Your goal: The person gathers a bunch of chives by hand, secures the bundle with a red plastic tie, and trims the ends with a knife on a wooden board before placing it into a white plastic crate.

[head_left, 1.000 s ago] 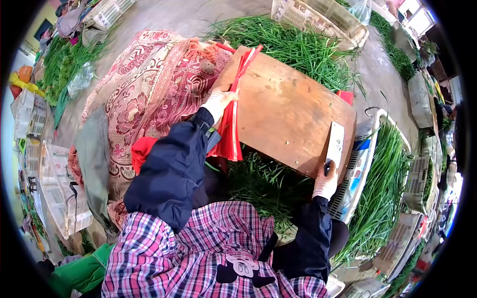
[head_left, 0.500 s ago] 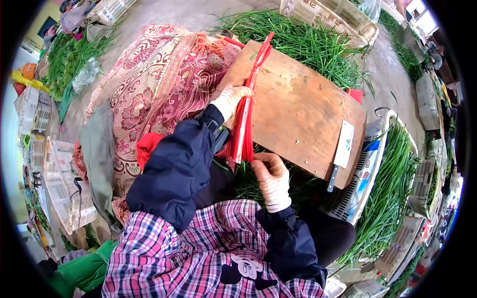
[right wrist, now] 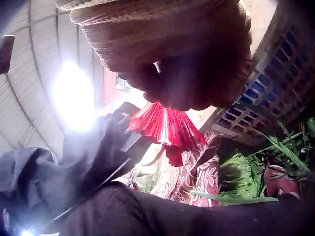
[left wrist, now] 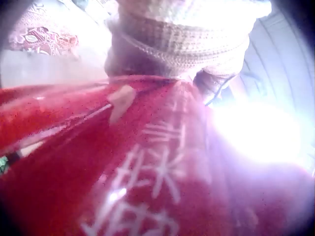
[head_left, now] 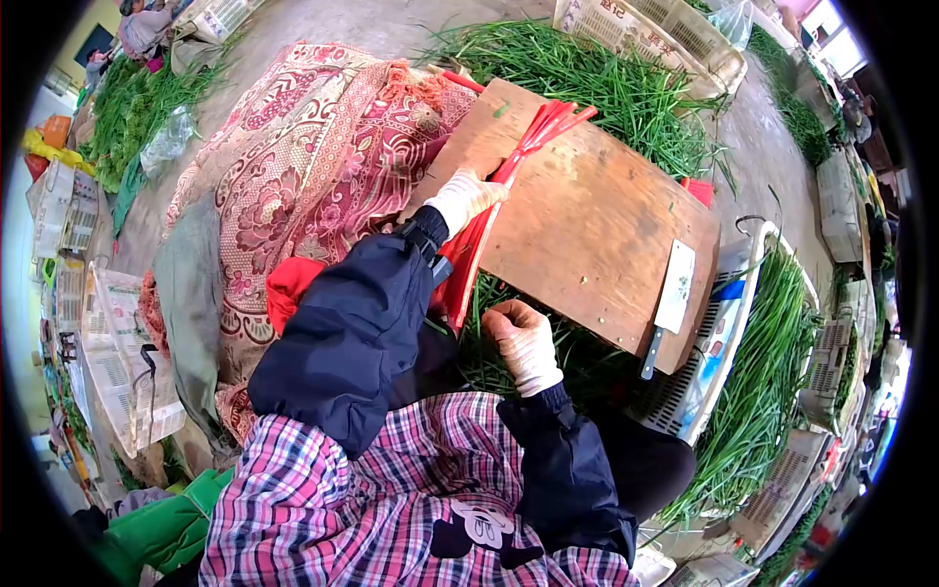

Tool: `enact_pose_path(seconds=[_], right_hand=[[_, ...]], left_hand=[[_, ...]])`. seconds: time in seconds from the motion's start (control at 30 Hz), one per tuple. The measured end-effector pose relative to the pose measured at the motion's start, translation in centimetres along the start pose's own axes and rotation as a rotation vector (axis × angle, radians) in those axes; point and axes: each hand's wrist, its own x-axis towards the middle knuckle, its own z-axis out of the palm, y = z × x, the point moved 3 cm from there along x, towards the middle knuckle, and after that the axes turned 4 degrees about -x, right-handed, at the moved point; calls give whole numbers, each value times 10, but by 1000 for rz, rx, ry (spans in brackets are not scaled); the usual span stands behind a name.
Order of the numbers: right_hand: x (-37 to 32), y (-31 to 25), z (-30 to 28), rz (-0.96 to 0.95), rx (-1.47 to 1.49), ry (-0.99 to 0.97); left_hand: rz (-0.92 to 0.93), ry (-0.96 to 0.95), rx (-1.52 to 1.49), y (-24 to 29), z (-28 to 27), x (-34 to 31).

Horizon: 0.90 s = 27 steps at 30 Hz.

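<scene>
In the head view, my left hand (head_left: 468,199) grips a bundle of red plastic strips (head_left: 477,245) at its narrow neck, over the left edge of a wooden board (head_left: 587,215). The bundle's upper ends splay over the board. White lettering shows on the red plastic (left wrist: 162,172) in the left wrist view. My right hand (head_left: 525,344) is below the board's front edge, apart from the bundle, fingers curled and nothing visible in them. The bundle's fanned lower end (right wrist: 170,128) appears beyond it in the right wrist view. A cleaver (head_left: 675,289) lies on the board's right side.
Patterned cloth (head_left: 284,186) is left of the board. Long green leaves (head_left: 587,83) lie behind it and fill a white crate (head_left: 729,342) at the right. More crates (head_left: 127,362) stand around, and cut greens (head_left: 489,367) lie below the board.
The cleaver has been let go onto the board. My right hand has moved left from it, then slightly away from the bundle's lower end. The bundle's top has tilted right.
</scene>
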Motion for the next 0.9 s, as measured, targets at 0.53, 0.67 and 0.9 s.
enact_pose_path(seconds=[0.53, 0.67, 0.9], right_hand=[[2, 3, 14, 26, 177, -117], [10, 20, 3, -8, 142, -17], [-3, -11, 15, 31, 267, -117]], left_hand=[[35, -97, 43, 1, 13, 0], [71, -96, 142, 2, 14, 1], [62, -88, 157, 5, 17, 0]])
